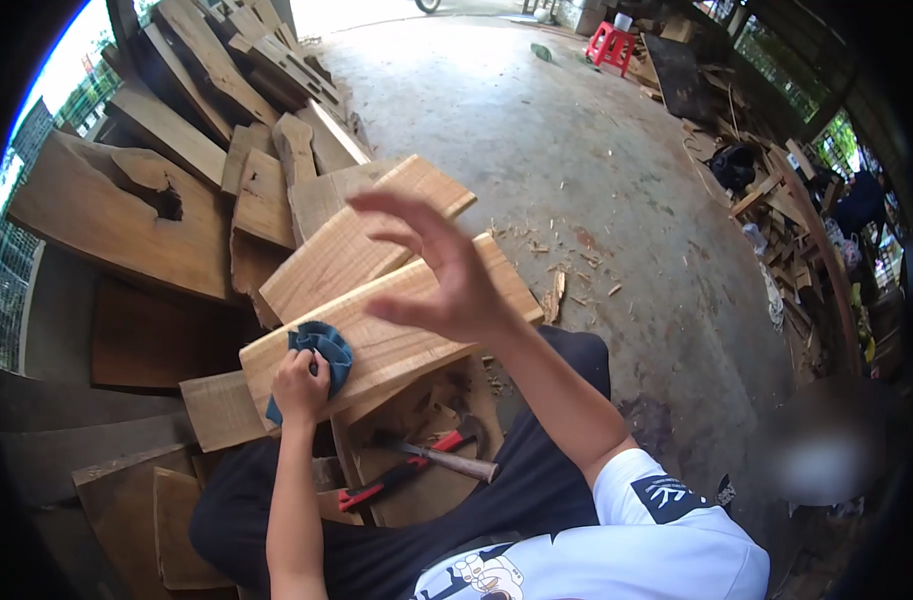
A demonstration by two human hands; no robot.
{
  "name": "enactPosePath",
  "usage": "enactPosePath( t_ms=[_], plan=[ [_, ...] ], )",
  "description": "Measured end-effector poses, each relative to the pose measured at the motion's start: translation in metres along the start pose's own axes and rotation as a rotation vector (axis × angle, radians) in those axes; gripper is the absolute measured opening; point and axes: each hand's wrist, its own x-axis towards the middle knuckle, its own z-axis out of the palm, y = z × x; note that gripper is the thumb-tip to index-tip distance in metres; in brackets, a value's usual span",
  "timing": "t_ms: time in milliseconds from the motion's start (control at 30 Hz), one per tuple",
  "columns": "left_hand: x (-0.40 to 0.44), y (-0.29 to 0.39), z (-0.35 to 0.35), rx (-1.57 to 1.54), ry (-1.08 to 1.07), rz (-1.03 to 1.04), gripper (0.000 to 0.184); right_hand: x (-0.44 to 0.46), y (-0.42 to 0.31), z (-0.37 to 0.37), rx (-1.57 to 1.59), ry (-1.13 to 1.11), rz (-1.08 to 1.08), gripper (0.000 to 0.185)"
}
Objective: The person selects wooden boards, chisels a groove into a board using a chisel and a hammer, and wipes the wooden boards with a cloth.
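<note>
My left hand (302, 384) is closed on a bunched dark teal cloth (325, 362), pressed onto the near left end of a light wooden board (397, 325). Raised above that board, my right hand (447, 275) has its fingers apart and curved, with nothing in them. A second light board (352, 240) lies just beyond the first. Below the boards, between my legs, are a wooden-handled tool (462, 464) and a red and black tool (397, 482), crossing each other; the head of the wooden-handled one is hard to make out.
Large wooden slabs (127, 215) lean and pile up on the left. Wood chips (577, 265) are scattered over the concrete floor (657, 330). A red stool (611, 47) stands at the far right, near scrap wood (797, 210) heaped along the right side.
</note>
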Motion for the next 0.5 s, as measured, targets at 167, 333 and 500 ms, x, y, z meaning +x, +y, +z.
enactPosePath(
  t_ms=[167, 333, 500],
  plan=[
    [-0.006, -0.012, 0.023, 0.007, -0.056, -0.094, 0.024, 0.030, -0.121, -0.004, 0.232, 0.175, -0.653, 0.098],
    [-0.004, 0.009, 0.003, 0.013, 0.015, -0.020, 0.025, 0.023, -0.141, -0.075, 0.091, 0.260, -0.588, 0.093],
    [-0.003, 0.012, 0.005, 0.017, 0.046, -0.030, 0.024, -0.003, -0.146, -0.017, 0.006, 0.307, -0.569, 0.087]
  ],
)
